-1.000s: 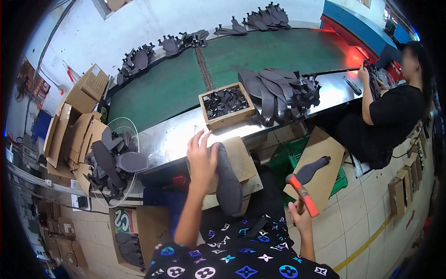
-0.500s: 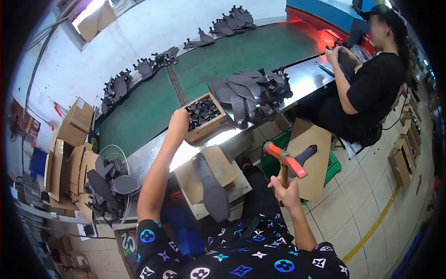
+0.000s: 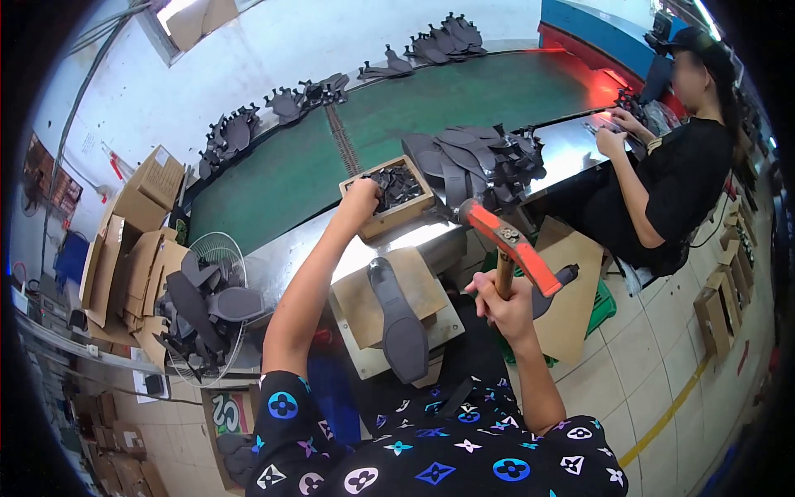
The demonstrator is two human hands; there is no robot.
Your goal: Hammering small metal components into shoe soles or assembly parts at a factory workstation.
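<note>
My right hand (image 3: 507, 305) is closed round the wooden handle of a hammer (image 3: 512, 248) with an orange-red head, held up right of the work plate. My left hand (image 3: 362, 201) reaches over the near left edge of a wooden box (image 3: 399, 217) of small black pieces (image 3: 397, 184). Its fingers curl down among them, and what they pinch, if anything, is hidden. In front of me a dark grey shoe sole (image 3: 402, 327) lies lengthwise on a brown board (image 3: 348, 291) atop a metal plate (image 3: 358, 352), touched by neither hand.
A pile of grey soles (image 3: 464, 161) lies beside the box. Behind is a green conveyor belt (image 3: 273, 190) with more soles along its far edge. Left stands a wire basket (image 3: 240, 277) of soles near cardboard boxes (image 3: 149, 190). A co-worker (image 3: 687, 174) sits at right, near a cardboard sheet (image 3: 580, 282).
My left hand has moved inward over the box's edge, into the black pieces. The hammer is higher and nearer. The co-worker's hands have left the sole they held. The whole view has shifted slightly.
</note>
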